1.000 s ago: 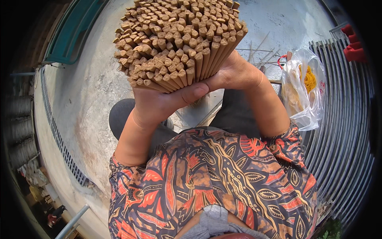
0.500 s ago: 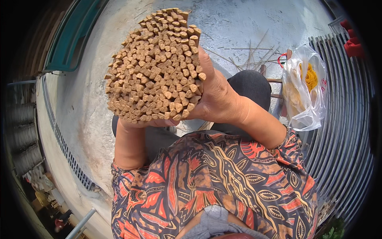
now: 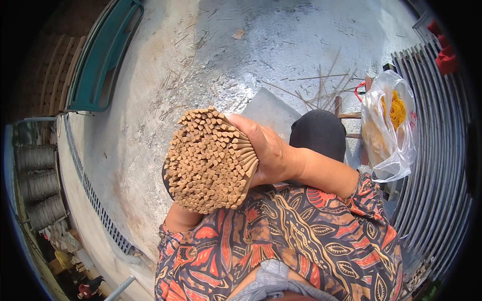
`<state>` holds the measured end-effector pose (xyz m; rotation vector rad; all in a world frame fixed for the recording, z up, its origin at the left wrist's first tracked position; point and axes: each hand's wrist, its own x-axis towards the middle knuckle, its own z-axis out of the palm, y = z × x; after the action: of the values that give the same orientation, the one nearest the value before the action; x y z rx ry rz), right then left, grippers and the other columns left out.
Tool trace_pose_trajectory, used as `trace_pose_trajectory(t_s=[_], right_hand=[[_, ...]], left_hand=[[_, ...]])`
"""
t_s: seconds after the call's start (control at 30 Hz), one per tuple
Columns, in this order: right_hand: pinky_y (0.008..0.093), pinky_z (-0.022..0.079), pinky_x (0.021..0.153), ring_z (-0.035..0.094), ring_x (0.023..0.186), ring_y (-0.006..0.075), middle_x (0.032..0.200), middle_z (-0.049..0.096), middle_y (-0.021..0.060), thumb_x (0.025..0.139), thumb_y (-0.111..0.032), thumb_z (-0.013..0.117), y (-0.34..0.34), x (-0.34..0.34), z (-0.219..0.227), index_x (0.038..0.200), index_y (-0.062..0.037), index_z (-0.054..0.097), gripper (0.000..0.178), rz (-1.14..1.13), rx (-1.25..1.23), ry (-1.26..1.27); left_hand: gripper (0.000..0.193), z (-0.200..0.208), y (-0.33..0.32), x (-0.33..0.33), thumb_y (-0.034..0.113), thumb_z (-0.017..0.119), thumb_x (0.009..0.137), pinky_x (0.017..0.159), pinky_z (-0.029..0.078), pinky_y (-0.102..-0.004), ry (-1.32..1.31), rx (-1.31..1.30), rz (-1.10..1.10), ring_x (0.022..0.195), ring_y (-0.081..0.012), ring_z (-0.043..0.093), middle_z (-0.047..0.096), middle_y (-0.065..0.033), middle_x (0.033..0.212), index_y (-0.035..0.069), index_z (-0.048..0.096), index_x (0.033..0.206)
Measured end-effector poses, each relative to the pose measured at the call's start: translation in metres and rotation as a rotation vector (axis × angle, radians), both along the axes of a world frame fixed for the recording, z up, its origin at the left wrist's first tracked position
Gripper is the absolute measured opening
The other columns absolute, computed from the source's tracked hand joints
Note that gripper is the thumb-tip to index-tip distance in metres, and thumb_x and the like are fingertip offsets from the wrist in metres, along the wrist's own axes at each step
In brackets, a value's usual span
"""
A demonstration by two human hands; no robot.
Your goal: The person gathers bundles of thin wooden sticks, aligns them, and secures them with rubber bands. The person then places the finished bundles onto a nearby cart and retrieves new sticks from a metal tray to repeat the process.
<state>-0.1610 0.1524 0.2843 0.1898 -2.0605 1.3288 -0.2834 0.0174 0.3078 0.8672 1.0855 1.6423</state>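
Note:
A thick bundle of brown incense sticks (image 3: 208,165) is held up in front of my chest, its many blunt ends facing me. My right hand (image 3: 268,153) is closed around the bundle's right side, with the thumb along the upper edge. Below the bundle, on the left, my left forearm (image 3: 183,218) runs up behind it. The bundle hides my left hand and its fingers. The far ends of the sticks are out of sight too. My dark-trousered knee (image 3: 319,138) shows just beyond my right wrist.
On my right, a clear plastic bag (image 3: 391,135) with yellow strands hangs by a wooden frame (image 3: 350,116). Beyond it stands a ribbed metal rack (image 3: 437,150). Thin loose sticks (image 3: 321,88) litter the concrete floor (image 3: 165,30). A green frame (image 3: 100,65) is at the far left.
The bundle has come down and closer to my body, and looks smaller and more evenly rounded. My right hand has moved down with it. The left fingers that showed beneath are now hidden.

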Motion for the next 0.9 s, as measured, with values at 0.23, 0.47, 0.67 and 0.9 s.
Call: trace_pose_trajectory(t_s=[0.23, 0.47, 0.67, 0.9], right_hand=[[0.0406, 0.041, 0.094, 0.050, 0.109, 0.0377, 0.123, 0.045, 0.0234, 0.052, -0.024, 0.087, -0.015, 0.004, 0.020, 0.136, 0.0023, 0.020, 0.110, -0.028, 0.006, -0.013], [0.0404, 0.040, 0.095, 0.048, 0.111, 0.0383, 0.123, 0.044, 0.0231, 0.052, -0.022, 0.088, -0.014, 0.001, 0.029, 0.137, 0.0011, 0.018, 0.112, 0.070, -0.038, -0.087], [0.0408, 0.041, 0.095, 0.049, 0.112, 0.0384, 0.126, 0.044, 0.0244, 0.055, -0.023, 0.086, -0.019, 0.012, 0.043, 0.136, 0.0034, 0.019, 0.108, -0.142, 0.208, -0.057], [0.0424, 0.040, 0.095, 0.048, 0.112, 0.0384, 0.128, 0.042, 0.0233, 0.055, -0.022, 0.086, -0.024, 0.004, 0.034, 0.139, -0.0002, 0.016, 0.112, 0.051, -0.036, -0.031]], left_hand=[[0.105, 0.001, -0.024, -0.005, 0.013, 0.086, 0.057, 0.100, 0.037, -0.0363, 0.086, -0.060, -0.080, 0.119, -0.0245, 0.044, 0.039, -0.0155, 0.132, 0.000, 0.017, 0.135], [0.114, -0.001, -0.031, -0.002, 0.015, 0.087, 0.056, 0.105, 0.032, -0.0373, 0.199, -0.088, -0.080, 0.126, -0.0261, 0.039, 0.033, -0.0177, 0.139, 0.000, 0.011, 0.140], [0.127, 0.014, -0.004, -0.006, 0.028, 0.092, 0.047, 0.109, 0.023, -0.0381, 0.042, 0.001, -0.103, 0.133, -0.0271, 0.028, 0.024, -0.0206, 0.143, 0.000, 0.011, 0.140], [0.131, 0.005, -0.016, -0.010, 0.030, 0.092, 0.045, 0.109, 0.021, -0.0432, 0.336, 0.341, -0.071, 0.131, -0.0304, 0.030, 0.025, -0.0224, 0.142, 0.000, 0.007, 0.141]])
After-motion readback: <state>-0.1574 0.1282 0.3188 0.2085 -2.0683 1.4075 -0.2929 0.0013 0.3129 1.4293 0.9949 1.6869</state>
